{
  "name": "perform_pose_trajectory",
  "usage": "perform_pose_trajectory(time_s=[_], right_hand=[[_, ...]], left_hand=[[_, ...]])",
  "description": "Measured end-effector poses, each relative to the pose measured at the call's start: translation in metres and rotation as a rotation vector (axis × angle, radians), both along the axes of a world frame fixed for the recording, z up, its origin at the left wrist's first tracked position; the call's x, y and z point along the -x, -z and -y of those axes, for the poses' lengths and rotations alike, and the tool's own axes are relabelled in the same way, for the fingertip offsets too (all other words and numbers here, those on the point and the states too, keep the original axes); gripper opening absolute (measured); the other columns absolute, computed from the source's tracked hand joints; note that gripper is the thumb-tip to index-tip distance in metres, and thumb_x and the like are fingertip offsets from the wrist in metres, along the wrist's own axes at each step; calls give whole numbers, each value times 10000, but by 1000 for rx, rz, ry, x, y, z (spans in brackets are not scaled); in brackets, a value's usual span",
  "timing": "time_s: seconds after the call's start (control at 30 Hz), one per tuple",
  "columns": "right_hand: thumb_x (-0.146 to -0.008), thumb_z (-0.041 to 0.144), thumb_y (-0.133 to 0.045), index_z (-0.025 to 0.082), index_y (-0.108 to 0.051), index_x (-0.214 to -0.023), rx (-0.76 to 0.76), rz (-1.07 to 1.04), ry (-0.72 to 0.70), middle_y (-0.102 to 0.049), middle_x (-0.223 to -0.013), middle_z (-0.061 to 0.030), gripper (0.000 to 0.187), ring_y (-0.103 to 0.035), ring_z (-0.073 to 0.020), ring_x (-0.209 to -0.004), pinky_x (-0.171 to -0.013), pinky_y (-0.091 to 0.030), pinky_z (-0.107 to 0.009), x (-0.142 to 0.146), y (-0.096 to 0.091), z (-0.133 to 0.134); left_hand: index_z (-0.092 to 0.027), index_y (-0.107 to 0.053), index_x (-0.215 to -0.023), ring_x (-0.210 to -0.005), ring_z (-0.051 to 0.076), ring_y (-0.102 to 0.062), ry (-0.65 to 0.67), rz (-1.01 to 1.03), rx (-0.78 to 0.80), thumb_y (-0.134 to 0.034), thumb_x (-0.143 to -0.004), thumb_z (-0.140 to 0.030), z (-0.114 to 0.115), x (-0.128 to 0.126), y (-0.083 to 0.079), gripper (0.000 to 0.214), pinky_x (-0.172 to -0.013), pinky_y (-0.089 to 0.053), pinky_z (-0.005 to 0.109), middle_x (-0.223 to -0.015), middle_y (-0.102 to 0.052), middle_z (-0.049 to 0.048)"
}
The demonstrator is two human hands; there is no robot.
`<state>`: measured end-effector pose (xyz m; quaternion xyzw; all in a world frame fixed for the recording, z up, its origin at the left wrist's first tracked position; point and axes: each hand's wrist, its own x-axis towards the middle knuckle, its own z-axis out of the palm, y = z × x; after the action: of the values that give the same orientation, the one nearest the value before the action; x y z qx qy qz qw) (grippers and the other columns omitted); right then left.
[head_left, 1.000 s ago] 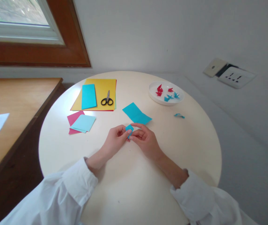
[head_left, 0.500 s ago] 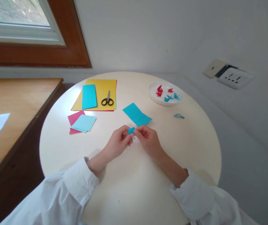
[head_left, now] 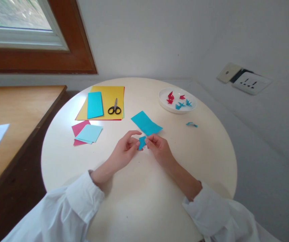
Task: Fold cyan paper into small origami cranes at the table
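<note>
Over the middle of the round cream table [head_left: 139, 201], both my hands pinch a small folded blue paper piece [head_left: 141, 142]. My left hand [head_left: 124, 153] holds its left side, index finger lifted and curved above it. My right hand [head_left: 159, 149] grips its right edge with thumb and fingertips pressed together. Just beyond my fingers lies a larger blue paper sheet [head_left: 146, 123], flat on the table.
A yellow sheet [head_left: 110, 95] at the back left carries a blue strip [head_left: 95, 104] and black scissors [head_left: 114, 108]. Pink and pale blue papers [head_left: 87, 133] lie nearer. A white plate [head_left: 177, 101] holds small red and blue folded shapes. One blue folded bit [head_left: 192, 124] lies beside it.
The small blue piece was turned and refolded between my fingers. My left index finger has lifted off it. Both hands stayed in about the same spot.
</note>
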<state>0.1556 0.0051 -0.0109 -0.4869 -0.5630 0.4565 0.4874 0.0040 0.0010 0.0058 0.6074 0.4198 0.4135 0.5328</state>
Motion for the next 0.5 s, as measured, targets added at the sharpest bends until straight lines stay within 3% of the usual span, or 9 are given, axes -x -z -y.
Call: perform_pose_trajectory(time_s=[0.2,0.5], right_hand=[[-702,374,-573,195,-506,-590,58,11,-17,-445,-529,52,222,-383,-97,-514,-516,-340,-250,0,-3,1],[-679,364,-583,198,-517,-578,52,-43,-15,-482,-529,44,205,-419,-102,-534,-537,-369,-246,-1,1,-2]], left_hand=[[-163,-599,-843,-657,128,-579,-23,-25,-57,-570,-790,-301,-3,4,-5,151,-597,-449,233,-720,-627,27],[-168,-648,-856,-668,148,-604,-25,18,-53,-635,-744,-317,-3,5,-4,187,-593,-464,249,-780,-679,56]])
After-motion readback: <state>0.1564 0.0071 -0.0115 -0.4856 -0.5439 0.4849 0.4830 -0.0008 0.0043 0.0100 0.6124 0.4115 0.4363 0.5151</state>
